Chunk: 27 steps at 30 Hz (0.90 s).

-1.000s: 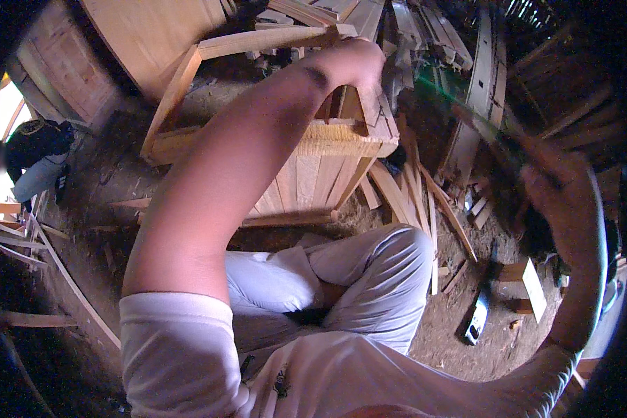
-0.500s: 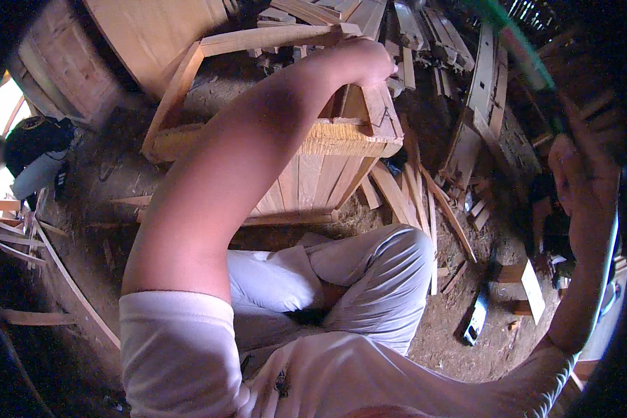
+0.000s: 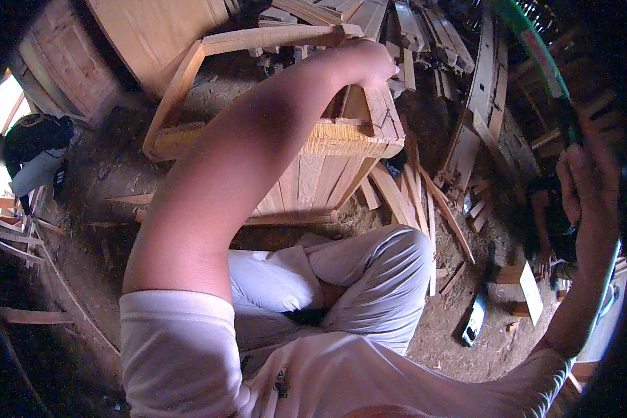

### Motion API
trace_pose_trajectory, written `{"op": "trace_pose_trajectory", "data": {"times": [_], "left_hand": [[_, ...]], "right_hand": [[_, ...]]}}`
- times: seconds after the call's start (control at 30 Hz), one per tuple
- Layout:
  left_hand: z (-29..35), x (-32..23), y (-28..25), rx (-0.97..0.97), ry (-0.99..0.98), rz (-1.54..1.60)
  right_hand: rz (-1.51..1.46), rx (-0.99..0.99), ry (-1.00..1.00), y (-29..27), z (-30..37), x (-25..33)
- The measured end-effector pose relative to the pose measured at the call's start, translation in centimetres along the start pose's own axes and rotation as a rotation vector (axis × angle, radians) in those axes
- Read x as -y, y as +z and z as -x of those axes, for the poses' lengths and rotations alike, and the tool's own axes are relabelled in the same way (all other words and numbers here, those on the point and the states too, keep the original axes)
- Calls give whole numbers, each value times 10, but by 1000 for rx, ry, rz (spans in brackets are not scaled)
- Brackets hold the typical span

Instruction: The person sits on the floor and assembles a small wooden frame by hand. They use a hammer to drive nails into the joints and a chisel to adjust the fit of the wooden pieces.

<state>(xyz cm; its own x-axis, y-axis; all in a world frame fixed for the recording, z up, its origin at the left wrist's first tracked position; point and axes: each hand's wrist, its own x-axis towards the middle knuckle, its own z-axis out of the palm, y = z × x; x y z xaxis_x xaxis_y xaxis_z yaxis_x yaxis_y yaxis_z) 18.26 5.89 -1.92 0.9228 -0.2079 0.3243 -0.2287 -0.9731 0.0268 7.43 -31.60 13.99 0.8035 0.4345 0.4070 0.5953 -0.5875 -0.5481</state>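
My left hand (image 3: 369,63) reaches across to the far right part of a pale wooden frame (image 3: 272,38), its fingers curled over the wood. The frame stands in front of my crossed legs, with a slatted panel (image 3: 310,181) on its near side and a rough-sawn yellowish edge above the slats. Raised at the far right, my right hand (image 3: 585,174) is closed around a long green tool (image 3: 540,59). The upper end of that tool runs out of the picture, so its kind cannot be made out. The hand itself is dim and partly blurred.
Offcuts and strips (image 3: 397,198) litter the dirt floor beside the frame. Boards (image 3: 425,31) are piled behind it. A hand saw or similar flat tool (image 3: 474,320) lies at right, near a small wood block (image 3: 510,274). People crouch at far left (image 3: 38,150) and right (image 3: 554,216).
My right hand and the green tool have shifted slightly downward, and more of the tool shows. My left hand stays on the frame. The person at right has moved a little.
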Motion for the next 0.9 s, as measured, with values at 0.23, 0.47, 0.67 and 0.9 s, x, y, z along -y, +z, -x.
{"op": "trace_pose_trajectory", "data": {"times": [0.23,0.47,0.67,0.9], "left_hand": [[-4,11,8,-32,179,-233],[14,-8,-10,0,73,208],[-6,27,17,-42,257,-208],[-9,14,11,44,212,-299]], "right_hand": [[61,67,-54,12,8,3],[376,195,-294,15,5,-8],[258,148,-305,31,0,-9],[11,15,-50,34,6,1]]}}
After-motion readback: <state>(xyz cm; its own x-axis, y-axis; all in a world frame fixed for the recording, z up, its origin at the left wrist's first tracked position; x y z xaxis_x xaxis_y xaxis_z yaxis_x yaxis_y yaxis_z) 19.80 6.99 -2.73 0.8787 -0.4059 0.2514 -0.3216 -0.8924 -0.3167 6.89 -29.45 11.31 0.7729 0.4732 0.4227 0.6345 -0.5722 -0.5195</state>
